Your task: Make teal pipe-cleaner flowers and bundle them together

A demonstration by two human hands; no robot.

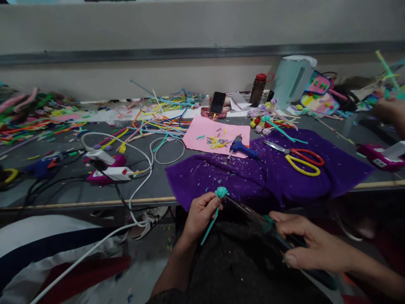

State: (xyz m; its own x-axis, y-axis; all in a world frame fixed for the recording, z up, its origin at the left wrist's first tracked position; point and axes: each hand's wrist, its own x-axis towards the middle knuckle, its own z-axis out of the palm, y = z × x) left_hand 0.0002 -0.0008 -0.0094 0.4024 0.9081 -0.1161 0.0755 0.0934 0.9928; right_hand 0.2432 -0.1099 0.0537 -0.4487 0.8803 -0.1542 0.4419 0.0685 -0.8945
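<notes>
Low in front of the table edge, my left hand [201,215] pinches a small teal pipe-cleaner flower [221,192] between thumb and fingers. Its fuzzy teal stem [209,229] hangs down below the fingers. My right hand [311,242] is wrapped round the dark green handles of long-nose pliers [249,212]. The tip of the pliers reaches the flower's right side; whether the jaws grip it I cannot tell. Beyond both hands, a purple cloth [215,175] strewn with fuzzy clippings drapes over the table edge.
Red-and-yellow-handled scissors [300,158] and a blue glue gun [242,147] lie on the cloth, near a pink sheet [196,133] with trimmings. White cables and plugs [115,173] sit left. A kettle [291,80] stands behind. Another person's hand [392,109] is at right.
</notes>
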